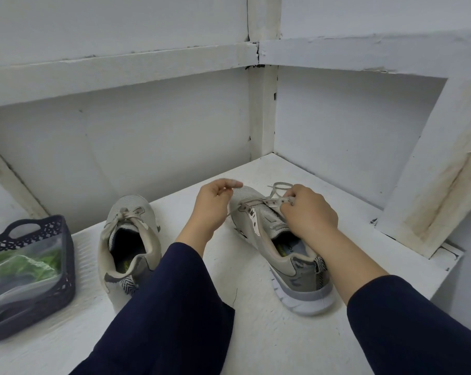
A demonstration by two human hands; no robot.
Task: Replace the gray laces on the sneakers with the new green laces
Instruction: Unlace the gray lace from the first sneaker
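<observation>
**A:** What were the hands doing?

**B:** Both were at the sneaker [280,239]. The right hand [310,212] lay over its tongue with the fingers curled, pinching the gray lace [279,187] at the eyelets. A loose loop of that lace lay just beyond the fingertips. The left hand [212,204] was raised just left of the sneaker's toe, fingers curled in. Thumb and forefinger seemed to pinch a thin strand of the same lace, which ran down to the eyelets. Those fingertips were blurred.

**A:** And around it?

**B:** The sneaker stood on the white tabletop [256,334], heel toward the person and toe toward the corner. Left of it, apart, stood the other sneaker [129,239], its tied lace [131,212] in a bow. The left arm's dark sleeve [175,307] crossed between the two and hid part of that shoe's heel. Farther left of the sneaker sat a dark basket [66,269] holding a clear bag [18,285] with the green laces [37,262] inside.

**A:** Any room to move?

**B:** Beyond the sneaker's toe the walls met at a white post [261,112], with bare tabletop in between. Right of the sneaker a slanted white board [429,180] stood near, and the tabletop's edge ran close past the heel on that side. Nearer the person, bare tabletop lay between the two sleeves.
</observation>
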